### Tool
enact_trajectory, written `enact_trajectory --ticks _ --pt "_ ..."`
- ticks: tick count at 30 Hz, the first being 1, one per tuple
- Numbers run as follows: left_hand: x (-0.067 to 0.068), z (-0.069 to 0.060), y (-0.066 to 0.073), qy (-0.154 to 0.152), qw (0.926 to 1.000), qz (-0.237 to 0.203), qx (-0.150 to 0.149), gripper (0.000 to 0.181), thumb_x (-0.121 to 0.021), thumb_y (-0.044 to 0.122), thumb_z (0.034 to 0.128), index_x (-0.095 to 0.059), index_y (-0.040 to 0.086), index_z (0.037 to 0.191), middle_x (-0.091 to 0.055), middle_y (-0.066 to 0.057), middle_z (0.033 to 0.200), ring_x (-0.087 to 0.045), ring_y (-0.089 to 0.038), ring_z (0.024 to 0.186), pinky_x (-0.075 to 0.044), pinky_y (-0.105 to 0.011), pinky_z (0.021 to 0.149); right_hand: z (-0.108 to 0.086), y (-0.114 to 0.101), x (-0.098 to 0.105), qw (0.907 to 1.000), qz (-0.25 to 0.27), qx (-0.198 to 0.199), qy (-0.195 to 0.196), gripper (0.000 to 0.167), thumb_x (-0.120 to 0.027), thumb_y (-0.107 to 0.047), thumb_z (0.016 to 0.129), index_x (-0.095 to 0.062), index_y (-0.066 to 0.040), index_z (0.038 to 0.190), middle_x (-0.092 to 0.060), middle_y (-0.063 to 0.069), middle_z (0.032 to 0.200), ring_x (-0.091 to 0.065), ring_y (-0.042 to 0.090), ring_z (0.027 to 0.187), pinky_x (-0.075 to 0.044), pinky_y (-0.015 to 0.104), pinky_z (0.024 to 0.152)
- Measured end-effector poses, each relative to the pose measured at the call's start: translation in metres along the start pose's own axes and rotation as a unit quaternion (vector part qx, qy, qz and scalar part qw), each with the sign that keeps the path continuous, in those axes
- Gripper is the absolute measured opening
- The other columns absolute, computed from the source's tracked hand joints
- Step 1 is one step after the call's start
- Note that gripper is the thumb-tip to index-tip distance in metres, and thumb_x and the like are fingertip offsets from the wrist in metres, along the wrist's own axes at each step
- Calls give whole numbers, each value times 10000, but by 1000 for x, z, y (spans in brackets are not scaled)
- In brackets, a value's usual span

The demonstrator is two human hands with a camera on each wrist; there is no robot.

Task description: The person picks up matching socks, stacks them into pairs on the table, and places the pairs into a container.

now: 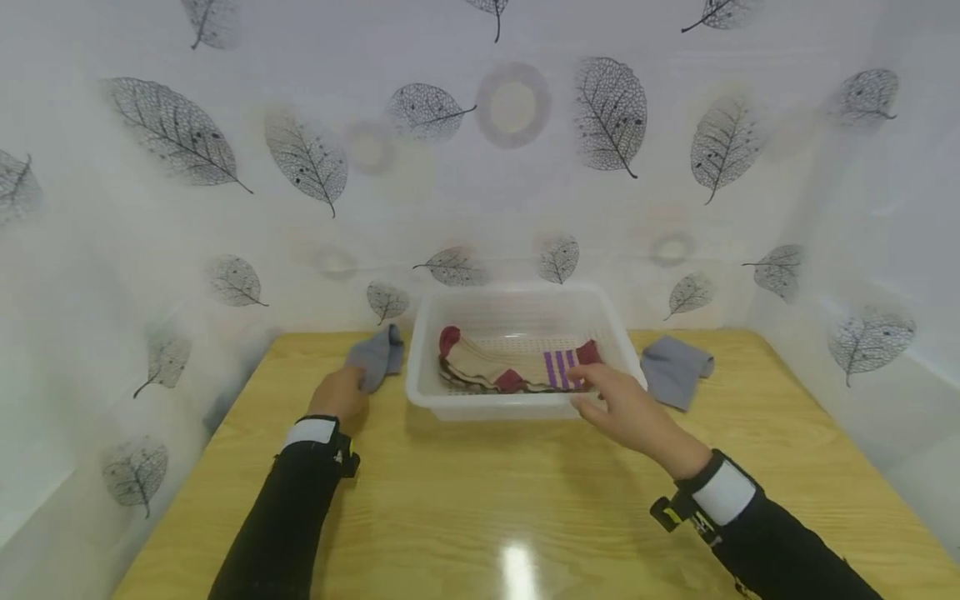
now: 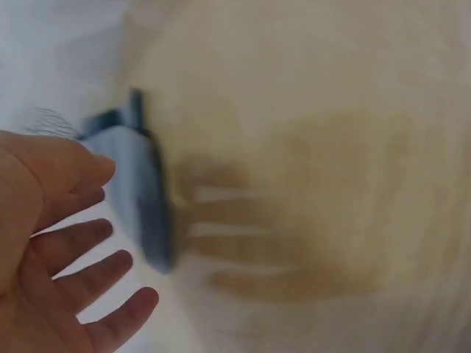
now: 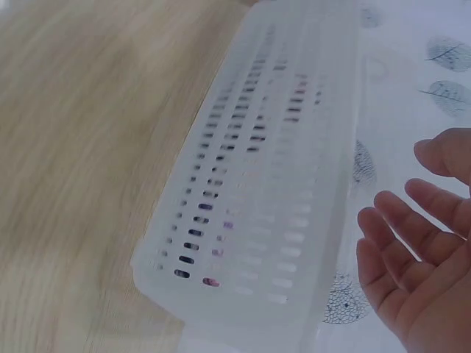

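My left hand is at a grey folded cloth, left of the white basket. Its thumb and forefinger pinch the near end of the grey cloth in the left wrist view, while the other fingers stretch away from it. Inside the basket lie beige socks with dark red toes and heels and purple stripes. Over the basket's front right rim hovers my right hand, its fingers loosely bent, holding nothing. In the right wrist view, that hand appears beside the slotted basket wall.
A second grey cloth lies on the wooden table, right of the basket. Behind and at both sides hangs a pale sheet with a leaf print, close to the basket's back.
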State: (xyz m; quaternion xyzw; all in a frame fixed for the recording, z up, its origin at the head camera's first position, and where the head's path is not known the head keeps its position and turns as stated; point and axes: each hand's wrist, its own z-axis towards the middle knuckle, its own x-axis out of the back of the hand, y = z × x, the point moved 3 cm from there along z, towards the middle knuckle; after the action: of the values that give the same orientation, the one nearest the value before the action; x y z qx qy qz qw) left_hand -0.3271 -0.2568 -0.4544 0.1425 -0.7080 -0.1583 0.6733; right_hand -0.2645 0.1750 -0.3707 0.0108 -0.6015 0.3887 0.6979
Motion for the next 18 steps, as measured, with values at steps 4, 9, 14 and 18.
enact_trajectory --ticks 4,9,14,18 --pt "-18 2 -12 108 9997 191 -94 484 -571 53 916 -574 -105 1374 -618 -347 1363 -588 -551 1259 -485 -636 1072 -13 -9 4 9999 93 121 43 293 -676 -99 995 -667 -22 1278 -725 129 1219 -685 280 1036 -607 450 845" --pt "-22 2 -15 397 9982 393 -197 332 -658 70 909 -678 -71 1209 -707 -298 1200 -671 -492 1111 -550 -606 962 -23 -11 3 9997 83 213 -38 249 -694 -75 972 -691 -46 1220 -743 99 1169 -701 237 981 -604 330 775" --pt "-20 -5 -11 341 9981 431 -281 75 -679 46 855 -699 -13 896 -716 -186 883 -670 -350 804 -564 -491 720 -30 -13 -3 9986 83 494 -164 238 -691 -50 959 -697 -45 1197 -753 93 1152 -710 213 944 -608 332 784" --pt "-16 -15 3 7 9978 543 -369 33 -694 41 776 -662 41 771 -682 -124 809 -575 -250 684 -471 -381 599 -35 -19 -9 9947 -109 979 -303 214 -705 -54 948 -708 -33 1161 -760 83 1098 -700 174 901 -607 338 796"
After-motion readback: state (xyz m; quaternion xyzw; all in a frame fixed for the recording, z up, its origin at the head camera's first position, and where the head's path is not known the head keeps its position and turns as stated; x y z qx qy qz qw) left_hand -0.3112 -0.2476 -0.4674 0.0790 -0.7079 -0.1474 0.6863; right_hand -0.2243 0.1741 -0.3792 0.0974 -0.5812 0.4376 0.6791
